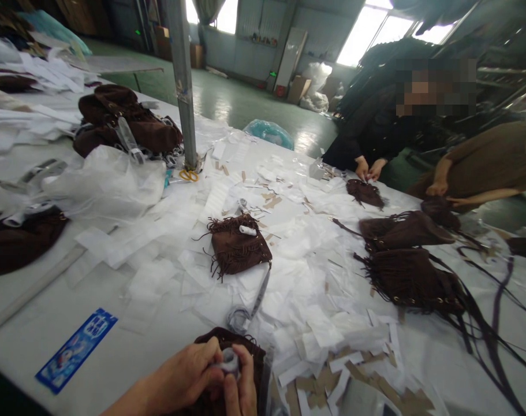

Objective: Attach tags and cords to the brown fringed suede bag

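Note:
Near the bottom edge, my left hand (187, 372) and my right hand (245, 381) are closed together around a small grey-white roll (230, 359), which looks like a wound-up wrapped strap. Beneath them lies a dark brown bag (213, 334), mostly hidden by my hands. A coil of grey strap (239, 319) rests just beyond it. That coil's band runs up to a brown fringed bag (241, 248) with a small white roll on top.
White wrapping sheets (297, 231) and brown card scraps (319, 384) litter the table. A metal post (182, 86) rises beside yellow scissors (188, 175). Left are a blue packet (76, 349) and piled bags (124, 121). Fringed bags (410, 277) lie right, near two people handling bags.

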`<state>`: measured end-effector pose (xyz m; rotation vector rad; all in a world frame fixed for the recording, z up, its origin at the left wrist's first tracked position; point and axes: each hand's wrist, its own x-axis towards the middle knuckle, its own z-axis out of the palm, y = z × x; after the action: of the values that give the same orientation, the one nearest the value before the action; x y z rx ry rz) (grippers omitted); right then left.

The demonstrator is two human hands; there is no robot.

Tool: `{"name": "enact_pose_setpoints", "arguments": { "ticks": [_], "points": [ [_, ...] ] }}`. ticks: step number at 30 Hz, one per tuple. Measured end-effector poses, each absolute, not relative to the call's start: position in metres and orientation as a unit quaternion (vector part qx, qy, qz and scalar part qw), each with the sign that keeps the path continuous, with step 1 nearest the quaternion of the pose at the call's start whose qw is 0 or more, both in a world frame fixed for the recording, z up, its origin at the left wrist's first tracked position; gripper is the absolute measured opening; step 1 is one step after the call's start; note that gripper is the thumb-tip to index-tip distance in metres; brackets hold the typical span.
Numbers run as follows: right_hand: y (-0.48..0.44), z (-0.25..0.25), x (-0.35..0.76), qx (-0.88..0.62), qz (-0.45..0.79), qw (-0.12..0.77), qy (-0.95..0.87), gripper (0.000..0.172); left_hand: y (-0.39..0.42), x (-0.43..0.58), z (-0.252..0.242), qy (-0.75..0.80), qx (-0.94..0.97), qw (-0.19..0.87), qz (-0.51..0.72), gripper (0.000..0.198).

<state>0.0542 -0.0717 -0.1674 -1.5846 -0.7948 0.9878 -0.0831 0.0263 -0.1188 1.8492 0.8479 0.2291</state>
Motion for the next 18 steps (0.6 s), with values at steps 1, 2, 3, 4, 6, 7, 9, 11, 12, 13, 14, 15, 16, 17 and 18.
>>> {"name": "enact_pose_setpoints", "arguments": {
  "ticks": [1, 2, 3, 4, 6, 7, 9, 11, 12, 13, 14, 15, 16, 17, 18],
  "points": [
    [-0.071, -0.170, 0.052, -0.650, 0.425, 0.551, -0.307, 0.056, 0.025, -0.082, -0.118, 0.358, 0.768, 0.522, 0.098, 0.004],
    [-0.071, -0.173, 0.050, -0.633, 0.444, 0.571, -0.275, 0.063, 0.024, -0.081, -0.118, 0.365, 0.762, 0.525, 0.101, 0.004],
    [-0.070, -0.177, 0.047, -0.615, 0.469, 0.587, -0.238, 0.068, 0.022, -0.080, -0.119, 0.377, 0.754, 0.528, 0.106, 0.004],
    [-0.070, -0.180, 0.045, -0.598, 0.493, 0.599, -0.199, 0.067, 0.020, -0.079, -0.120, 0.393, 0.743, 0.529, 0.114, 0.005],
    [-0.068, -0.186, 0.040, -0.569, 0.527, 0.615, -0.141, 0.056, 0.016, -0.075, -0.122, 0.431, 0.721, 0.527, 0.130, 0.005],
    [-0.067, -0.188, 0.038, -0.559, 0.534, 0.621, -0.128, 0.050, 0.015, -0.074, -0.123, 0.446, 0.713, 0.524, 0.137, 0.006],
    [-0.065, -0.188, 0.038, -0.552, 0.538, 0.624, -0.131, 0.043, 0.013, -0.072, -0.123, 0.463, 0.702, 0.523, 0.139, 0.008],
    [-0.063, -0.184, 0.041, -0.564, 0.526, 0.618, -0.154, 0.040, 0.013, -0.071, -0.120, 0.467, 0.698, 0.526, 0.134, 0.008],
    [-0.062, -0.182, 0.043, -0.572, 0.518, 0.614, -0.165, 0.038, 0.013, -0.071, -0.118, 0.466, 0.698, 0.527, 0.131, 0.008],
    [-0.061, -0.180, 0.045, -0.577, 0.511, 0.612, -0.176, 0.038, 0.014, -0.071, -0.116, 0.466, 0.699, 0.527, 0.128, 0.009],
    [-0.060, -0.179, 0.046, -0.579, 0.507, 0.612, -0.183, 0.038, 0.015, -0.072, -0.114, 0.464, 0.701, 0.527, 0.124, 0.009],
    [-0.059, -0.178, 0.046, -0.577, 0.507, 0.613, -0.185, 0.038, 0.015, -0.072, -0.113, 0.462, 0.703, 0.528, 0.120, 0.010],
    [-0.059, -0.179, 0.046, -0.574, 0.509, 0.615, -0.180, 0.038, 0.016, -0.071, -0.111, 0.459, 0.704, 0.529, 0.117, 0.010],
    [-0.059, -0.180, 0.045, -0.570, 0.514, 0.617, -0.172, 0.039, 0.016, -0.071, -0.110, 0.458, 0.704, 0.529, 0.115, 0.009],
    [-0.059, -0.181, 0.044, -0.564, 0.519, 0.621, -0.163, 0.039, 0.017, -0.070, -0.110, 0.458, 0.705, 0.529, 0.115, 0.008]
  ]
}}
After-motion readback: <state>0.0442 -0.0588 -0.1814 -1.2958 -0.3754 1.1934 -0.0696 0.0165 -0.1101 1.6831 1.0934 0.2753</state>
